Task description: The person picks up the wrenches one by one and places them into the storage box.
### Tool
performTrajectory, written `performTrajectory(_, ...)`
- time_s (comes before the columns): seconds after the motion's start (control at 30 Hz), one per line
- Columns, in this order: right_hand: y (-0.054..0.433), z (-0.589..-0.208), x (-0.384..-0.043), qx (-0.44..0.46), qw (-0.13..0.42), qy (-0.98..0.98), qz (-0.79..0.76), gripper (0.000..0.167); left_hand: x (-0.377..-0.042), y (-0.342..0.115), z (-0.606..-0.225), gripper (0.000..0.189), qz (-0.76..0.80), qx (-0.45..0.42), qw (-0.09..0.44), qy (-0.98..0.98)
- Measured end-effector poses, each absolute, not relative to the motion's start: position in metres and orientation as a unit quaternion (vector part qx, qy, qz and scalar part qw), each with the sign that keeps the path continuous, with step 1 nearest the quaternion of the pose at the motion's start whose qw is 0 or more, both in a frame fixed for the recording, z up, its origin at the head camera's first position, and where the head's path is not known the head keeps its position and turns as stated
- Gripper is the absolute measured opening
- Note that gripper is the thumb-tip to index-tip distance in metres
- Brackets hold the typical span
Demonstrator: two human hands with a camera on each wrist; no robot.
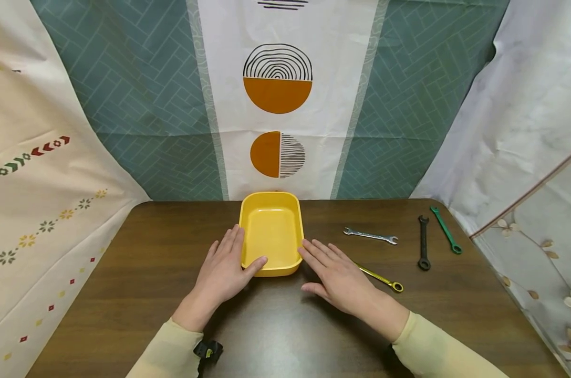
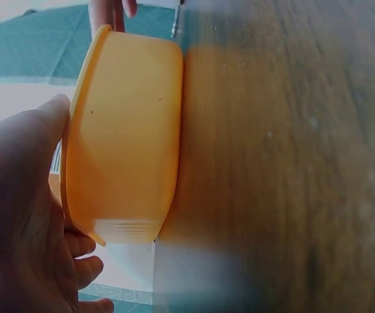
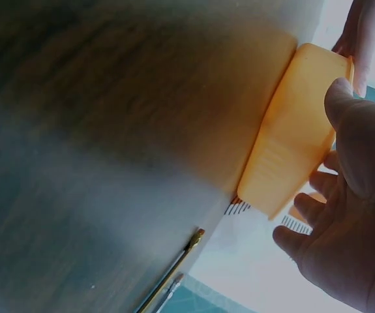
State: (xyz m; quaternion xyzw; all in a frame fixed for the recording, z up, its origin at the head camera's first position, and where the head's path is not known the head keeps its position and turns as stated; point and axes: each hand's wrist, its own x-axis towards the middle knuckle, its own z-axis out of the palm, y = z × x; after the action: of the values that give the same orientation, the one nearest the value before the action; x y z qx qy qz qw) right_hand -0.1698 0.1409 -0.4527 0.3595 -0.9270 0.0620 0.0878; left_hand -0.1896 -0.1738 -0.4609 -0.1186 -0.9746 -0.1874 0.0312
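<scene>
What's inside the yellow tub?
In the yellow tub, I see only its bare bottom. The left hand covers part of the near-left corner, so that bit is hidden.

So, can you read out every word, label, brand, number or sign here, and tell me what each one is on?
No words, brands or numbers can be read.
Yellow tray: no lettering shows.
Silver wrench, black wrench, green wrench, yellow wrench: any markings are too small to read.
Back cloth: printed shapes and lines, no readable text.
</scene>
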Motion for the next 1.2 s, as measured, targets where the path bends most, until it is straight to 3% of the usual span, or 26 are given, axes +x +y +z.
performTrajectory(0.83,0.174,-0.454,-0.173,0.316,0.124,-0.94,0.044,0.085,-0.189,-0.174,-0.46,0.113,-0.198,-0.121,0.023,-0.973)
performTrajectory(1.2,0.189,-0.453,-0.169,0.293,0.106,-0.95,0.037,0.085,-0.189,-0.175,-0.461,0.113,-0.194,-0.123,0.027,-0.973)
